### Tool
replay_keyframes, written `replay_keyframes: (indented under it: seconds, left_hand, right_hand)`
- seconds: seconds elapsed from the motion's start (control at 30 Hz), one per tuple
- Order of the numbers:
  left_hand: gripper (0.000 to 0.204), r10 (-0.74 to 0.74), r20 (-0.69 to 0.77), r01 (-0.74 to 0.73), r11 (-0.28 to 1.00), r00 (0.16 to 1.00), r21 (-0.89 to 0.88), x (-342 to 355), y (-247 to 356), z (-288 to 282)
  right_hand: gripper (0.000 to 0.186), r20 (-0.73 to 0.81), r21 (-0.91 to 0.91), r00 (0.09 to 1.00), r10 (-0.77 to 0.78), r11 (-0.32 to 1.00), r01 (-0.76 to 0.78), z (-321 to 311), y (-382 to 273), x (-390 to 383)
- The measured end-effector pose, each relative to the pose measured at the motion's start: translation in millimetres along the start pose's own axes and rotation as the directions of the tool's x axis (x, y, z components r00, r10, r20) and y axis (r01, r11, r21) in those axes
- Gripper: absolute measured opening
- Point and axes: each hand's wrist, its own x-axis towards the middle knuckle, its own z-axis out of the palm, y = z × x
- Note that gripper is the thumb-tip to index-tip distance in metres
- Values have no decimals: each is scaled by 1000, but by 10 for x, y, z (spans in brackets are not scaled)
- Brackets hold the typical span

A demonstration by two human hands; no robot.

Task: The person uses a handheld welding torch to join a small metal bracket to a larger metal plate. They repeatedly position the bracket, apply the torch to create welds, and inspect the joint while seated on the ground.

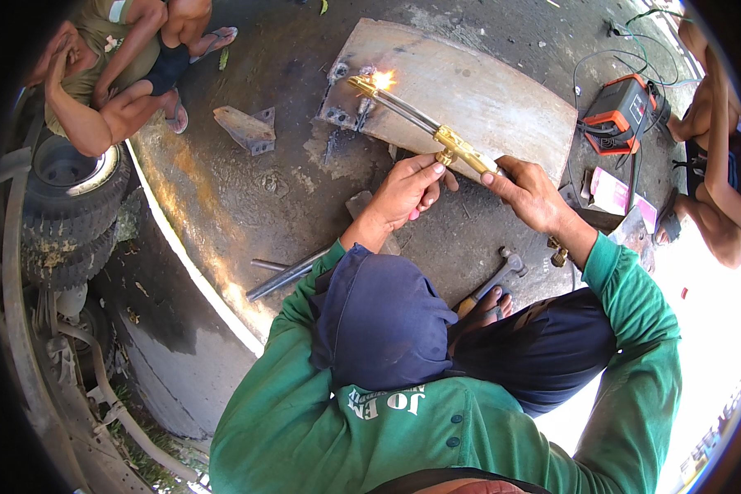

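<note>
A brass cutting torch (463, 150) is held by both my hands over a large curved steel plate (486, 99). My right hand (531, 193) wraps round the torch's handle, thumb along the top. My left hand (405, 193) pinches at a brass knob under the torch body. Two thin tubes run from the body to the angled brass head (362, 83). A bright flame with sparks (383, 80) glows there, close above the plate's left end. Brackets or fittings (350, 115) sit at that end; glare hides their detail.
A hammer (512, 262) lies by my foot; metal pipes (286, 274) lie left of it. A small steel piece (251, 129) rests on the concrete. An orange welding machine (619, 114) with cables and a pink box (611, 196) stand right. People crouch at both sides. Tyres (70, 198) stack left.
</note>
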Motion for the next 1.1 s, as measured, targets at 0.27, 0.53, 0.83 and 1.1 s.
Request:
replay_keyframes:
  seconds: [0.27,0.53,0.83,1.1]
  left_hand:
    - [31,-9,24,8,1000,1000,8,-4,-3,-22]
    - [29,-17,32,17,1000,999,-3,2,-15,-43]
    - [35,2,-25,-2,1000,1000,26,3,-23,15]
    - [30,-9,34,9,1000,999,-11,6,-20,-43]
  right_hand:
    - [63,8,-7,1000,14,1000,-14,-12,-9,-3]
    - [63,8,0,1000,12,1000,-12,-18,-21,-6]
    - [63,-1,-7,1000,2,1000,-2,-26,-25,-13]
    - [63,2,-1,1000,1,1000,-1,-12,3,3]
